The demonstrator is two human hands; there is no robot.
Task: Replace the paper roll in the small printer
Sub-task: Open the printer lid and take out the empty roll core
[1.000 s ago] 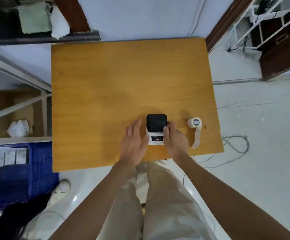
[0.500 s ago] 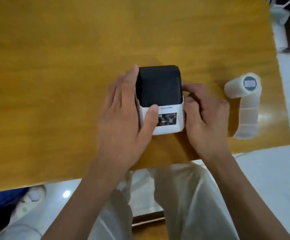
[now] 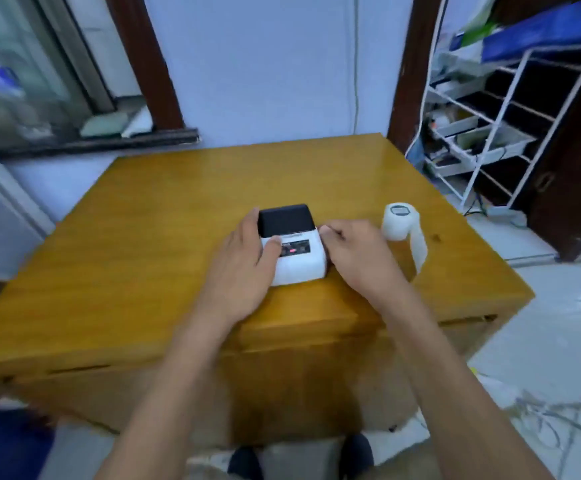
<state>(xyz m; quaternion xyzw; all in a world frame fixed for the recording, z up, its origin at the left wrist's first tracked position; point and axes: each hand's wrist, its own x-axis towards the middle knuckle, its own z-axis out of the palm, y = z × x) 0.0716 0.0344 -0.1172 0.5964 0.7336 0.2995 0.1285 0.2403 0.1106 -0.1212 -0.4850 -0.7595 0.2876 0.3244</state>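
Note:
A small white printer (image 3: 299, 261) with a closed black lid stands near the front of the wooden table (image 3: 164, 216). My left hand (image 3: 240, 268) grips its left side, with the thumb resting on the white front panel. My right hand (image 3: 358, 254) presses against its right side, fingers curled at the lid's edge. A white paper roll (image 3: 400, 221) lies on the table just right of my right hand, and a loose strip trails from it toward the front edge.
A white wire rack (image 3: 483, 133) with trays stands right of the table beside a dark wooden door. Cables lie on the tiled floor at lower right. A window ledge runs along the wall at back left.
The view pulled back and tilted up, so the wall and the rack are now visible. Both hands stay on the printer's sides; the left thumb shifted slightly left on the front panel.

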